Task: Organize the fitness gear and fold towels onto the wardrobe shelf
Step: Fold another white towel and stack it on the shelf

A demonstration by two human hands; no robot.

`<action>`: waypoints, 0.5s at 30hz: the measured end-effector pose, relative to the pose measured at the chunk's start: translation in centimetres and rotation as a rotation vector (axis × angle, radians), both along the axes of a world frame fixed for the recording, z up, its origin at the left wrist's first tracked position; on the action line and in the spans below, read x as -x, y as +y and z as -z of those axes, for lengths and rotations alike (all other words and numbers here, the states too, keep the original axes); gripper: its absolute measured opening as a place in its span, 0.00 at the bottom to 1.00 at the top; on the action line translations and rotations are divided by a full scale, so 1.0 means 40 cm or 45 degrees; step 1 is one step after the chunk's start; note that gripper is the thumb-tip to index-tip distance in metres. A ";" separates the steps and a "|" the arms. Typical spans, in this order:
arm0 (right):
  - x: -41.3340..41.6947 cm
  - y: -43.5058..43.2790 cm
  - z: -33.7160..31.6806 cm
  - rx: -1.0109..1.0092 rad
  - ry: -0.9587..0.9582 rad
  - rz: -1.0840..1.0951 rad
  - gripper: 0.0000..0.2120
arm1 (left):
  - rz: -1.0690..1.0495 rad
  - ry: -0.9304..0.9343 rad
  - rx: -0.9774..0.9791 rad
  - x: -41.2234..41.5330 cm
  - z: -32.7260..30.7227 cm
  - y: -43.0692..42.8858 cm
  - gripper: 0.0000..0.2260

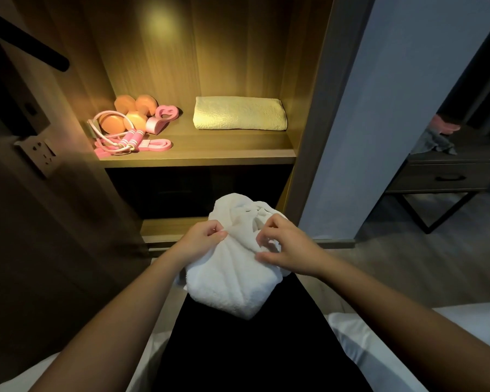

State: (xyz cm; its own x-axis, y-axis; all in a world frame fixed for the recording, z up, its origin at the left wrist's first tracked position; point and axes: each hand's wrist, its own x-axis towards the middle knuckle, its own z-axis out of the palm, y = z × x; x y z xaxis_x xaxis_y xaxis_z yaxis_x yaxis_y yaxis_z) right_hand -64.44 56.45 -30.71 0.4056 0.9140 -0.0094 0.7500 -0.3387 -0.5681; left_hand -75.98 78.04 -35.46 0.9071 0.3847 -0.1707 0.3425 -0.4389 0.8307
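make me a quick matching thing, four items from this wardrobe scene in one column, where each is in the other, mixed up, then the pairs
1 white towel
2 folded towel
3 dumbbells
4 skipping rope

a front left of the shelf
b gripped by left hand and right hand
c right side of the shelf
d back left of the shelf

Pairs: 1-b, 2-c, 3-d, 4-a

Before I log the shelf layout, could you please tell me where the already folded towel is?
In the head view, the folded cream towel lies on the right half of the lit wardrobe shelf, right of the pink fitness gear.
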 end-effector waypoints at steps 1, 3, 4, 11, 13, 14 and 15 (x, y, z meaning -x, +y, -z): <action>0.008 0.009 -0.003 -0.055 0.004 0.009 0.06 | -0.011 -0.016 0.000 0.002 -0.005 -0.004 0.08; 0.020 0.022 -0.020 -0.161 0.082 0.000 0.07 | -0.030 -0.075 -0.006 0.009 -0.023 -0.011 0.07; 0.025 0.026 -0.032 -0.183 0.128 -0.012 0.08 | -0.030 -0.107 -0.013 0.015 -0.035 -0.012 0.07; 0.059 0.057 -0.110 -0.264 0.116 -0.083 0.05 | 0.018 -0.151 -0.001 0.062 -0.118 -0.017 0.05; 0.063 0.081 -0.156 -0.415 0.302 0.037 0.05 | -0.005 -0.171 0.061 0.062 -0.154 -0.023 0.06; 0.066 0.095 -0.181 -0.476 0.369 0.117 0.05 | -0.014 -0.176 0.081 0.061 -0.173 -0.025 0.05; 0.067 0.106 -0.208 -0.522 0.434 0.189 0.05 | -0.021 -0.188 0.087 0.059 -0.192 -0.029 0.05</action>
